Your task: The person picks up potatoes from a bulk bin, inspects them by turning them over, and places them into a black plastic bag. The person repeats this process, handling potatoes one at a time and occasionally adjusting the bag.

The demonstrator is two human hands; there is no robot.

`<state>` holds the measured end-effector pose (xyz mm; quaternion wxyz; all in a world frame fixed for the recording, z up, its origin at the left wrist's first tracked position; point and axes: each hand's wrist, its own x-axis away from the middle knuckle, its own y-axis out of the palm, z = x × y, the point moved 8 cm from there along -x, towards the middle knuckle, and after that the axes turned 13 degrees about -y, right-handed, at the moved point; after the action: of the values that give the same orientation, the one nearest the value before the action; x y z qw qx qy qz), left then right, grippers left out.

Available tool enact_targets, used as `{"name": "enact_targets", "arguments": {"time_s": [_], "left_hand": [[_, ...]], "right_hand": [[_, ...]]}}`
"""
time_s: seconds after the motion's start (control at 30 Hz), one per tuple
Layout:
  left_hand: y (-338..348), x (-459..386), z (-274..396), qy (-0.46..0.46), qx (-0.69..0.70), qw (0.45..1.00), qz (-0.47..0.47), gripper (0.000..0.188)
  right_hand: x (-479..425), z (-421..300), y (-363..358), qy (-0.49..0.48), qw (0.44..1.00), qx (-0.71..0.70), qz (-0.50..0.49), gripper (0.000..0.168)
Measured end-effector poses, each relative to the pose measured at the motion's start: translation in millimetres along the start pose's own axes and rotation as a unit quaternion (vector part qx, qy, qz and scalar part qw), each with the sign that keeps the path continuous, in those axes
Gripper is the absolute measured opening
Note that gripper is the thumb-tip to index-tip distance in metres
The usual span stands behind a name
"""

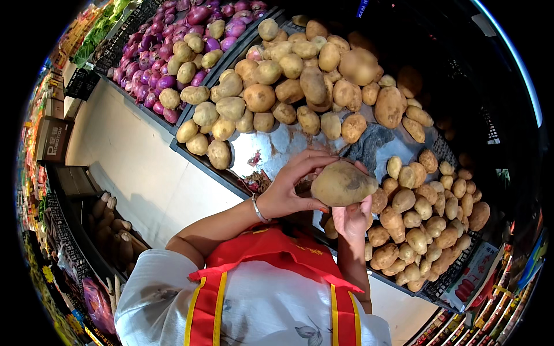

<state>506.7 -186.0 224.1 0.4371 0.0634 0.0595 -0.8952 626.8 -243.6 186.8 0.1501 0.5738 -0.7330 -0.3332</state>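
Observation:
A large potato (342, 184) with a dark patch is held up over the near edge of the display, between both of my hands. My left hand (288, 186), with a bangle at the wrist, has its fingers and thumb around the potato's left side. From below and the right, my right hand (355, 216) supports it; part of that hand is hidden behind the potato. Beyond my hands lies a heap of potatoes (259, 97), and a second heap of mostly smaller potatoes (415, 207) lies to the right. A dark crumpled cloth or bag (370, 145) rests between the heaps.
Red onions (151, 56) fill a crate at the upper left, with several potatoes on top. Onion skins and debris (258, 181) lie near the display's front edge. Butternut squashes (125, 246) sit in a crate at the lower left. A printed carton (471, 274) stands at the right.

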Motion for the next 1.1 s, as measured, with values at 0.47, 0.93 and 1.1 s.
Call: {"name": "enact_targets", "arguments": {"time_s": [0.47, 0.93, 1.1], "left_hand": [[18.4, 7.0, 5.0, 0.092, -0.154, 0.984, 0.003, 0.056], [-56.1, 23.1, -128.6, -0.128, -0.384, 0.914, 0.029, 0.061], [-82.4, 13.4, -132.2, -0.167, -0.43, 0.884, 0.075, 0.058]], "right_hand": [[0.0, 3.1, -4.3, -0.017, 0.994, -0.087, -0.06, 0.099], [15.7, -236.2, -281.9, -0.161, 0.488, 0.83, 0.215, 0.066], [-24.4, -241.7, -327.9, -0.007, 0.342, 0.933, 0.111, 0.062]]}}
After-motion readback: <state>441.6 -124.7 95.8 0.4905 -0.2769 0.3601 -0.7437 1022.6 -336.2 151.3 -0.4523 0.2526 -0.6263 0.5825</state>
